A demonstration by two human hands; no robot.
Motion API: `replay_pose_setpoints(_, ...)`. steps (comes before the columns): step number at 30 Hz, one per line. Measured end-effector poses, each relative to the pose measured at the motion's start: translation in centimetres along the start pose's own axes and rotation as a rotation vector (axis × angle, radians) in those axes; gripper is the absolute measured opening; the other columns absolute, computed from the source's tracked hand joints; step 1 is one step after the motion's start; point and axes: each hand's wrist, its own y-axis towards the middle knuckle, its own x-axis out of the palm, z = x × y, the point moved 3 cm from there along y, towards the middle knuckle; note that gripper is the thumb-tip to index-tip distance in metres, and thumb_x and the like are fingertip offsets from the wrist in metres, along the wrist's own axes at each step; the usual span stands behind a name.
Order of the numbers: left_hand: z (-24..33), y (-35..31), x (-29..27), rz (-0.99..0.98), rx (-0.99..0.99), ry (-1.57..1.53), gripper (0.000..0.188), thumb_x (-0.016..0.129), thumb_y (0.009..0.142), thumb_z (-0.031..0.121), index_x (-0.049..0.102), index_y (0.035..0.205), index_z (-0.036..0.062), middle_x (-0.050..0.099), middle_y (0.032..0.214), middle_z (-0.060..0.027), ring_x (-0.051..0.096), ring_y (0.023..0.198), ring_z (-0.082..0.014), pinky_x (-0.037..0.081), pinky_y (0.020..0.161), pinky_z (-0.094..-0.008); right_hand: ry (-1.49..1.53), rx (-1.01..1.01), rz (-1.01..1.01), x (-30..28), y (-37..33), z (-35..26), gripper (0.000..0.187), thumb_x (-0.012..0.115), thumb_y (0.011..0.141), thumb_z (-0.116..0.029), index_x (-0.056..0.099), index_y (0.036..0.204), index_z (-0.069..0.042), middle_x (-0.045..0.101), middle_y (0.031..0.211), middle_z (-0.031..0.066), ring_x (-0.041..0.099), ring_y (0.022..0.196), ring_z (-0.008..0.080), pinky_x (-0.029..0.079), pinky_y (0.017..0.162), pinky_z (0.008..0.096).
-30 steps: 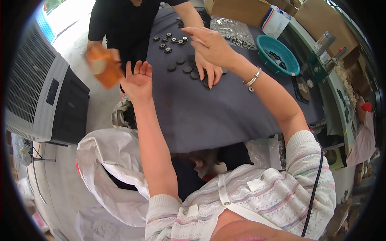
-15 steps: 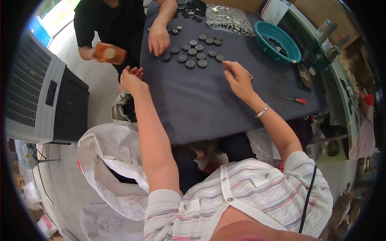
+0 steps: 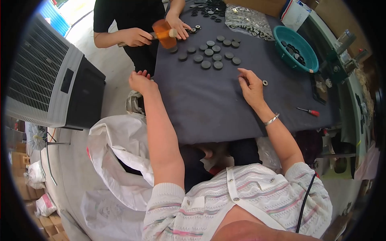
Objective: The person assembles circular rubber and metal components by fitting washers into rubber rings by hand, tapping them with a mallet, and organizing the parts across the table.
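Observation:
My left hand (image 3: 142,82) hovers off the left edge of the dark-covered table (image 3: 201,108), palm turned up and fingers loosely bent; I make out nothing held in it. My right hand (image 3: 252,87) is over the table with thumb and forefinger apart, holding nothing visible. Right beside it lies a small metal ring (image 3: 265,82). Between and beyond my hands sit several round dark discs (image 3: 217,65). Across from me, a person grips an orange-headed mallet (image 3: 162,35); that person's other hand (image 3: 177,26) rests near small ring-shaped parts (image 3: 198,27).
A teal basin (image 3: 295,52) with dark parts stands at the right, near a clear bag of metal pieces (image 3: 249,22). A red-handled screwdriver (image 3: 313,113) lies at the table's right. Left are an air cooler (image 3: 44,76) and a white sack (image 3: 116,136).
The person opposite has swung the mallet right, over the table's edge, and shifted the other hand away from the discs. My view has turned left; my hands stay much the same.

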Motion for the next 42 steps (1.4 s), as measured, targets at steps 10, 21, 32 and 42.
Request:
replay_pose_setpoints(10,-0.7,0.0,0.5,-0.016,-0.031,0.043,0.032,0.046,0.092,0.017,0.051,0.118,-0.0004,0.056,0.095,-0.0098,0.059,0.073,-0.0189,0.046,0.059,-0.0294,0.004,-0.01,0.001,0.1,0.1,0.3,0.025,0.058,0.084,0.001,0.061,0.109,-0.002,0.06,0.08,0.0054,0.056,0.068,0.012,0.046,0.064,0.024)
replay_pose_setpoints(21,-0.5,-0.2,0.8,-0.029,-0.01,0.098,0.028,0.045,0.093,0.017,0.053,0.115,0.0008,0.057,0.091,-0.0082,0.058,0.071,-0.0173,0.045,0.057,-0.0291,-0.009,0.026,0.014,0.2,0.1,0.5,0.026,0.059,0.084,0.0,0.061,0.11,-0.002,0.061,0.079,0.0045,0.057,0.067,0.0108,0.046,0.063,0.0241)
replay_pose_setpoints(32,-1.6,0.3,2.0,-0.189,0.165,0.212,0.017,0.05,0.09,0.008,0.06,0.102,0.0025,0.059,0.083,-0.0045,0.058,0.068,-0.0134,0.045,0.059,-0.0257,-0.005,0.04,0.01,0.3,0.4,0.5,0.028,0.058,0.084,0.0,0.06,0.112,-0.002,0.061,0.078,0.0045,0.056,0.066,0.01,0.046,0.062,0.0238)
replay_pose_setpoints(42,-2.0,-1.0,3.1,-0.355,0.759,0.737,0.014,0.057,0.079,0.006,0.07,0.085,0.003,0.069,0.082,-0.0111,0.066,0.074,-0.0232,0.051,0.071,-0.033,0.015,0.119,-0.016,0.5,0.5,0.9,0.027,0.058,0.083,0.001,0.06,0.11,-0.001,0.06,0.076,0.0044,0.055,0.066,0.01,0.045,0.063,0.0242)
